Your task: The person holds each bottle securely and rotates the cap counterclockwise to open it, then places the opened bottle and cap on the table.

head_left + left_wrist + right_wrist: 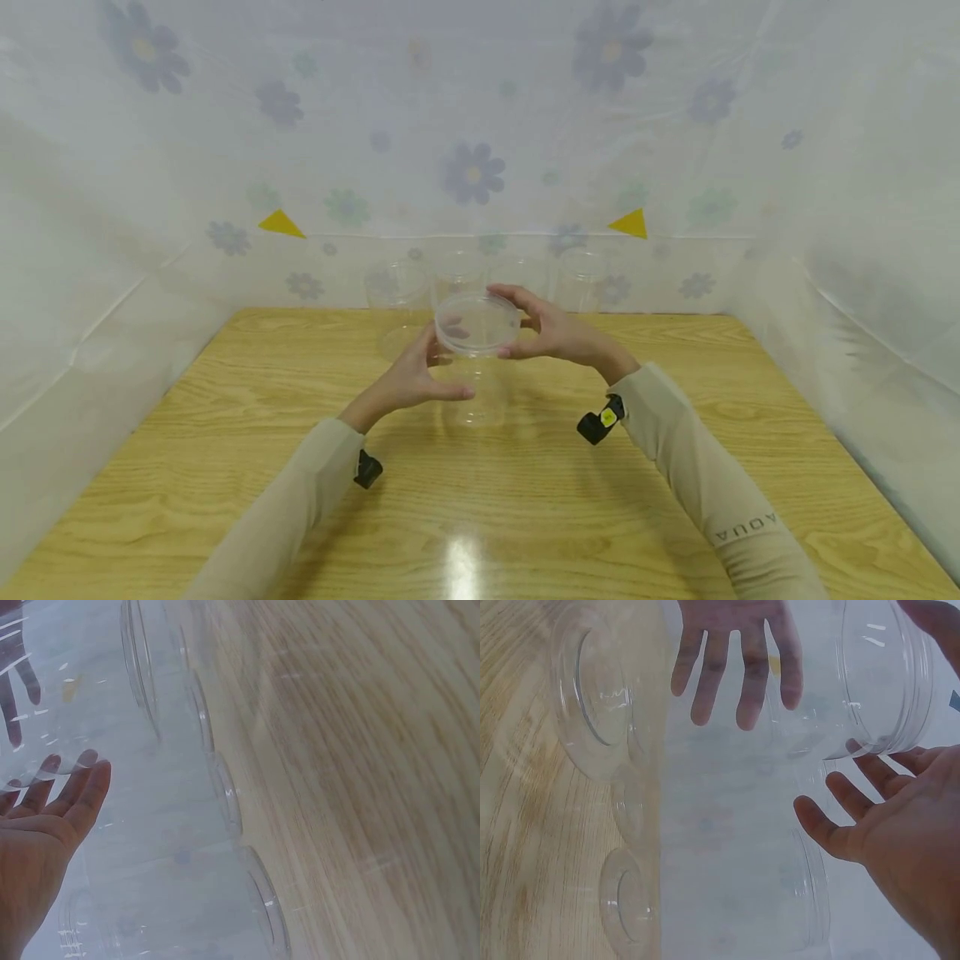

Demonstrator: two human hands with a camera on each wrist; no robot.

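A clear plastic jar is held above the wooden table, between both hands. My left hand cups its left side, thumb under and fingers behind. My right hand curls round the jar's upper rim from the right. In the right wrist view the jar lies just past my right hand, and the left hand's fingers show through the plastic. In the left wrist view my left hand lies against the clear wall of the jar.
Several more clear jars stand in a row along the table's back edge, against a flowered plastic sheet that walls in three sides. The same row of jars shows from the left wrist. A black wrist camera sits on each sleeve.
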